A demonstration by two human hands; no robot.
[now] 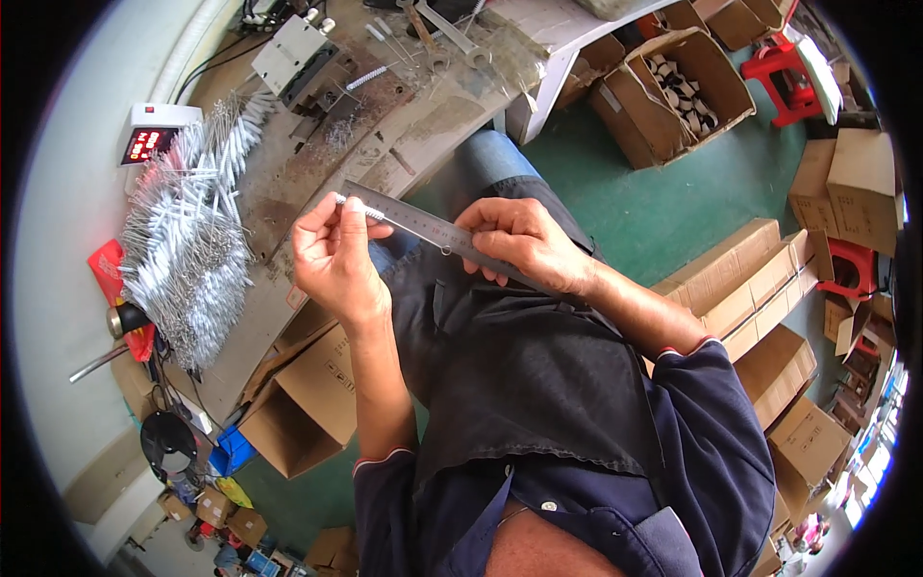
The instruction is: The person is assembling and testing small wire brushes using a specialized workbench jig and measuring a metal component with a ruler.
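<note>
My left hand (338,262) pinches a small white-bristled wire brush (374,213) between thumb and fingers. Its thin wire stem runs rightward to a small loop near my right fingers. Against the brush lies a steel ruler (409,217), whose left end reaches my left fingertips. My right hand (519,238) is closed around the ruler's other part, fingers curled under it, in front of my black apron (529,385). To the left, a large heap of similar wire brushes (192,231) lies on the worktable (423,125).
A metal fixture (298,58), wrenches (447,29) and a loose brush (366,77) are at the table's back. A device with a red display (159,135) stands by the wall. Cardboard boxes (317,394) sit below; an open carton (673,96) and red stools (784,82) stand right.
</note>
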